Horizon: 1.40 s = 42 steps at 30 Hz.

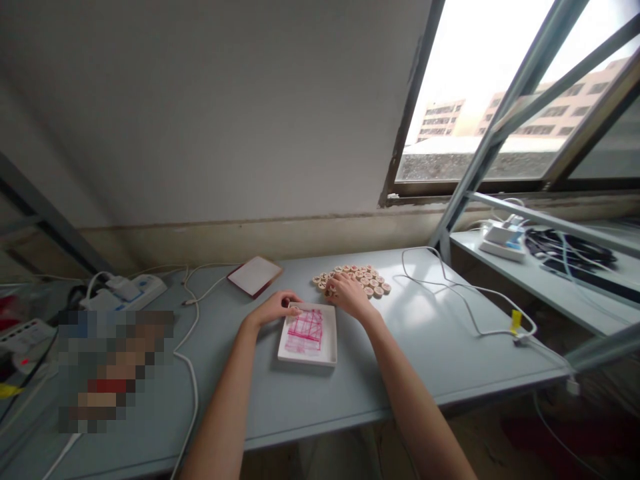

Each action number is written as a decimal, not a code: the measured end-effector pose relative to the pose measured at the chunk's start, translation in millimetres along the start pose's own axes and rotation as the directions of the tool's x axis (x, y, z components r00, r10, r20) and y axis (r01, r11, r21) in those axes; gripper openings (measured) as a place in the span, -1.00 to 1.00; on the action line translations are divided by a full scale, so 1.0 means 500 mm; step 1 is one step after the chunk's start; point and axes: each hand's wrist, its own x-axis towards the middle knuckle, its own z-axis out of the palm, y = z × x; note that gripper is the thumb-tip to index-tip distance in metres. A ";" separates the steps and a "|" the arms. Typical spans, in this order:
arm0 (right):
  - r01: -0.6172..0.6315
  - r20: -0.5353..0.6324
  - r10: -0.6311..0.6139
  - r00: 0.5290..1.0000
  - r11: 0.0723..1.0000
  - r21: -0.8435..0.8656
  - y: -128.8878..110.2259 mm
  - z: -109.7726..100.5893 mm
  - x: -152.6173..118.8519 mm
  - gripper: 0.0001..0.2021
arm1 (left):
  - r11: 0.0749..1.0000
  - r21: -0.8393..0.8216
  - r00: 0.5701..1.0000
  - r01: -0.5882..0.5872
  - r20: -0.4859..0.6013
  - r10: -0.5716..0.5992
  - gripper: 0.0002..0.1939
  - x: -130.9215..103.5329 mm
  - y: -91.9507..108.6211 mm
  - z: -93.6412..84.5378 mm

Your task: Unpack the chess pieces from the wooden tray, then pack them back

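Your left hand grips the far left corner of the shallow white box, thumb over the rim and fingers curled outside; your right hand is just beyond the box's far right corner, fingers bent down onto the near left part of a cluster of round wooden Chinese-chess pieces; whether those fingers pinch a piece you cannot tell, as the hand covers them. The box lies open-side up on the grey-blue desk, directly before you, pink-red scribbled lines across its floor; the pieces lie close together behind it and to its right, marked faces up where they show.

Beyond your left hand lies a flat white panel with dark-red edges; farther left are a loose white cable and a white power strip; to the right, another white cable loops over the desk, a yellow tag near its end; behind stand the grey wall and a window.
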 end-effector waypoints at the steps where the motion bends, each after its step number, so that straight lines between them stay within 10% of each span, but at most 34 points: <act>1: -0.003 0.004 0.003 1.000 1.000 0.011 0.000 -0.002 0.000 -0.79 | 1.000 0.005 1.000 0.001 -0.001 -0.001 -0.68 -0.001 0.003 -0.001; 12: 0.121 0.059 -0.159 0.986 0.903 0.413 -0.046 -0.042 0.003 -0.80 | 0.982 0.190 1.000 -0.004 0.002 0.004 -0.39 -0.010 0.024 0.021; 22: 0.181 0.133 -0.210 0.969 0.963 0.197 -0.092 -0.013 0.001 -0.82 | 0.942 0.333 1.000 -0.026 -0.005 0.030 -0.34 -0.003 0.010 0.034; 36: 0.211 0.104 -0.241 0.965 0.947 0.241 -0.091 -0.013 0.004 -0.95 | 0.996 0.083 0.999 -0.038 -0.002 0.038 -0.67 -0.002 0.016 0.014; 42: 0.024 -0.075 -0.019 0.997 0.998 0.063 -0.045 -0.007 0.006 -0.82 | 0.999 0.046 1.000 0.006 -0.010 -0.005 -0.59 -0.005 0.028 0.011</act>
